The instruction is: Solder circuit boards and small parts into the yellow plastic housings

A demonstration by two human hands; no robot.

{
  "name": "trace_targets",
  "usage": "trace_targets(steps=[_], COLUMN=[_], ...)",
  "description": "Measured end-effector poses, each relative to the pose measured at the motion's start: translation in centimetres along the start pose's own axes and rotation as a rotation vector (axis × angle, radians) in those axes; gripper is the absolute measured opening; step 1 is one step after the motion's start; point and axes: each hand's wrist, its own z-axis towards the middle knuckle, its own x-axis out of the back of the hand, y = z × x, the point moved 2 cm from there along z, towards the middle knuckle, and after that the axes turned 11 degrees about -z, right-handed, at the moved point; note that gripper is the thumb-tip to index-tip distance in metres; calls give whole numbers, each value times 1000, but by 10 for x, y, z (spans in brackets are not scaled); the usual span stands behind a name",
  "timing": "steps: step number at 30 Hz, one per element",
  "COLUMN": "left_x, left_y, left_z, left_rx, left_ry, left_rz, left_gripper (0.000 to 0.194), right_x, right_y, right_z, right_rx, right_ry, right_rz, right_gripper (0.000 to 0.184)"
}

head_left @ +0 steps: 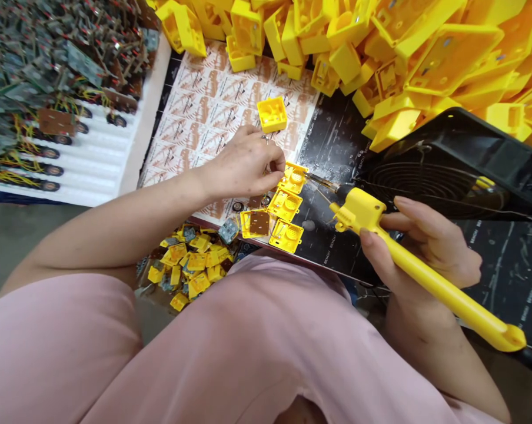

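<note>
Our right hand (438,241) grips the iron (363,209), likely light and stiff, by its handle (446,291); whether our left hand (243,162) pinches the thin-walled case (296,176), we cannot tell.

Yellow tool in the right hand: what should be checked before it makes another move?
1. Yellow tool held by its handle in the right hand: ok.
2. Small case at the metal tip open side up: ok.
3. Left hand well away from the metal tip: not ok, its fingers are at the same small case.
4. Metal tip hot: cannot tell.
5. Something pinched in the left fingers: cannot tell.
6. Black fan running: cannot tell.
</note>
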Motion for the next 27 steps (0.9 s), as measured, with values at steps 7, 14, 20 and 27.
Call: trace_targets(steps=[7,14,20,27], left_x=[-3,-9,-11,-9], left_y=[4,5,11,16], left_z=[-8,-7,-5,-4], left_rx=[-9,-47,-52,-30], left_ry=[47,51,43,5], left_rz=[121,272,349,376], left_gripper=[17,24,28,29], right_x=[-2,-8,-11,-9], right_y=[-7,-6,-12,-19], right_z=[6,19,31,47], right_rx=[86,391,432,591], right_ry=[-2,-56,-148,-52], right_rz=[21,130,78,107], right_gripper=[62,21,15,22])
